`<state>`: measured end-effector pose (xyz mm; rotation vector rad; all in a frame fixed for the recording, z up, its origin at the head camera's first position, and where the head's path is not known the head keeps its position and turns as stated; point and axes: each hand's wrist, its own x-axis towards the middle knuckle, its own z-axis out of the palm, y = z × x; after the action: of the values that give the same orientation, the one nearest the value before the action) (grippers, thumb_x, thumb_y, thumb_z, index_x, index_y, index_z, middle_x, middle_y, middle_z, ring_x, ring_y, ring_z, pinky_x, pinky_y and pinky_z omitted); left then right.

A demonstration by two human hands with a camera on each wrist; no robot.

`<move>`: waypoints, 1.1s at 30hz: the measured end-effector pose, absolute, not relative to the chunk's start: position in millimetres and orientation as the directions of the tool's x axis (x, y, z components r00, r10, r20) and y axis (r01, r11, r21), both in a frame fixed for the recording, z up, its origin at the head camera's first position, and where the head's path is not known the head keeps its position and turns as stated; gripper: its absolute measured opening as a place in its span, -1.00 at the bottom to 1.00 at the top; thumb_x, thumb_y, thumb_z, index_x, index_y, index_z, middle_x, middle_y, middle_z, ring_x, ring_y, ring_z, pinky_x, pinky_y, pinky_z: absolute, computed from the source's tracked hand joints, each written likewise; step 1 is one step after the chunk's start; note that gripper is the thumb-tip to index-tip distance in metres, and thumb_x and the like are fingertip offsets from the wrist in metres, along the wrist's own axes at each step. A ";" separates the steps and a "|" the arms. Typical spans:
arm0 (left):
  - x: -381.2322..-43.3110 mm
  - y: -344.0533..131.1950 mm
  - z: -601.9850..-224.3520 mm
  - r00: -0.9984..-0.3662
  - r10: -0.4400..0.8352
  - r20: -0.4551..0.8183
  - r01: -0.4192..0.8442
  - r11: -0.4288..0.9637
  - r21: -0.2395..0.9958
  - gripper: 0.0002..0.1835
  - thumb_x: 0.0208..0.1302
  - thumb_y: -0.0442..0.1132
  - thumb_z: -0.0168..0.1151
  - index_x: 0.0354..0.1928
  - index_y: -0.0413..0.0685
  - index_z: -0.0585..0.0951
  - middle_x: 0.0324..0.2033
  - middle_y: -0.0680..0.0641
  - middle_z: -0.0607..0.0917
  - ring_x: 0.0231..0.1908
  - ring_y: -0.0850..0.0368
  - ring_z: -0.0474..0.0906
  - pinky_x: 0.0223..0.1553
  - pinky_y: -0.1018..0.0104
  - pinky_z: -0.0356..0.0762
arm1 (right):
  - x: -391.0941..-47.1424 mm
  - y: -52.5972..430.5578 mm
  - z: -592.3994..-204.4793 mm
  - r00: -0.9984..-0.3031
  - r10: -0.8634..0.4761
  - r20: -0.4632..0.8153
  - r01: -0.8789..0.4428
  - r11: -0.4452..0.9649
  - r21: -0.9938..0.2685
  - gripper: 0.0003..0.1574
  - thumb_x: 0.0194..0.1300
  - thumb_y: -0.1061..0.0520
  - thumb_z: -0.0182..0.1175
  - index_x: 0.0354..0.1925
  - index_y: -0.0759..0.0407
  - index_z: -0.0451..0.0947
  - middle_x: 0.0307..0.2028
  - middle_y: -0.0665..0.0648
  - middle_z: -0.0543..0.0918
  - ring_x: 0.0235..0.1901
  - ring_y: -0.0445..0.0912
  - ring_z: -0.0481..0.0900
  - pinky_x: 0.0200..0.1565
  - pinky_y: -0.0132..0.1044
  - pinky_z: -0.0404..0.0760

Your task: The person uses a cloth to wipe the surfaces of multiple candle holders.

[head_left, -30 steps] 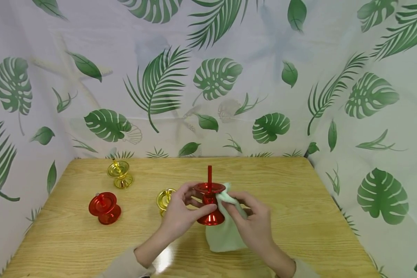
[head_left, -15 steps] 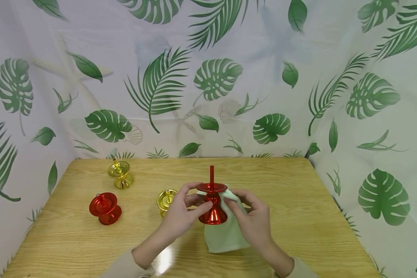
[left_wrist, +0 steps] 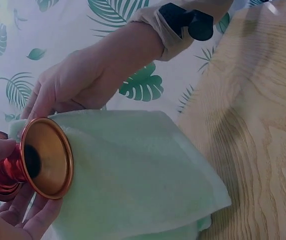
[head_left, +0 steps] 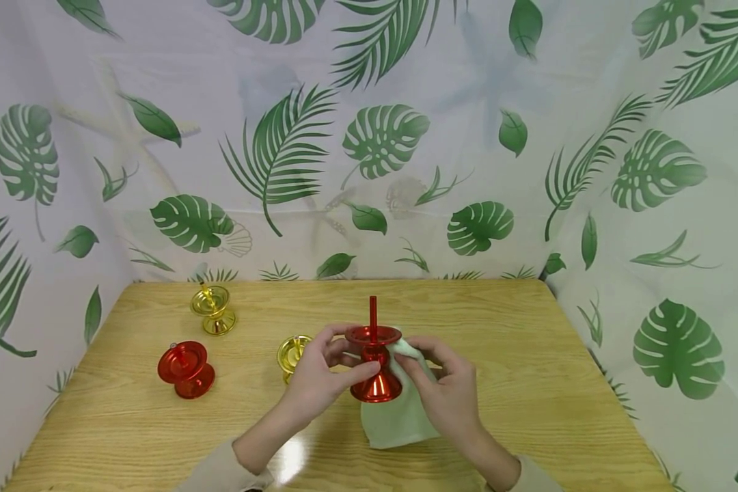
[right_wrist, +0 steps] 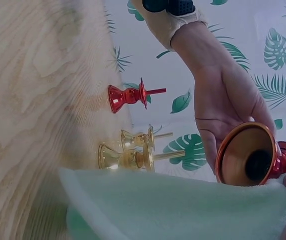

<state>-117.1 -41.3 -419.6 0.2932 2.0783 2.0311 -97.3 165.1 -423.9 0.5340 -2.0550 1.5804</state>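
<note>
My left hand holds a shiny red candlestick by its waist, thumb across the front, above the table. It stands upright in the head view, with a thin rod rising from its dish. My right hand pinches a pale green cloth against the candlestick's right side, just under the dish. From there the cloth drapes down behind the base. The left wrist view shows the hollow, copper-toned underside of the base with a dark middle, close beside the spread cloth.
On the wooden table, a second red candlestick stands at the left. A gold one is behind it, and another gold one is partly hidden by my left hand. Leaf-printed sheeting surrounds the table's back and sides.
The candlestick has shifted slightly right over the second, and dipped a little since half a second ago. The cloth has moved along its waist with my right fingers. The standing candlesticks stay put.
</note>
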 end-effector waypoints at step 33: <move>-111.5 -37.9 -418.8 -0.972 0.229 0.059 0.062 0.006 0.998 -0.34 0.23 -0.29 0.55 0.30 -0.07 0.43 -0.08 -0.21 0.79 -0.17 0.10 0.69 -0.20 0.27 0.74 | -81.0 165.2 -408.0 -0.706 -0.056 0.706 -0.680 0.332 -0.654 -0.59 0.12 0.58 0.40 -0.10 0.26 0.73 -0.21 0.30 0.84 -0.09 -0.49 0.73 -0.35 -0.49 0.74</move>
<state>-111.5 -37.9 -418.8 0.3112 2.1396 2.1113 -81.0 165.2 -408.0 0.6426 -2.0204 1.3952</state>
